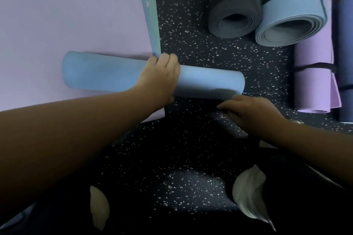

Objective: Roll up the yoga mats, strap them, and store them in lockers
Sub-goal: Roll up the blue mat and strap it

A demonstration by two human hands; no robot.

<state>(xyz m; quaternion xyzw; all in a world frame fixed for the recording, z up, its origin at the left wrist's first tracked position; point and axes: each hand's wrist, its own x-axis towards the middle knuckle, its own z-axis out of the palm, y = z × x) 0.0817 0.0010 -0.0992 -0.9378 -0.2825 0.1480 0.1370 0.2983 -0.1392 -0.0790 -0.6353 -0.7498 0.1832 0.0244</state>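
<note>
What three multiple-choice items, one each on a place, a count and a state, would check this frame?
1. Where is the left hand?
A. On the blue roll
B. On the grey roll
C. Flat on the floor

2. How many rolled mats lie at upper right and right?
A. One
B. Four
C. Seven

3. What state is the lilac mat in?
A. Rolled and strapped
B. Spread flat
C. Folded in half

Answers: 1 A, its fingers curl over the blue roll near the middle. 2 B, the grey roll, a light blue roll, a purple roll and a dark blue roll at the edge. 3 B, it lies open under the blue roll's left part. The right hand is low by the roll's right end; its grip is too dark to tell.
</note>
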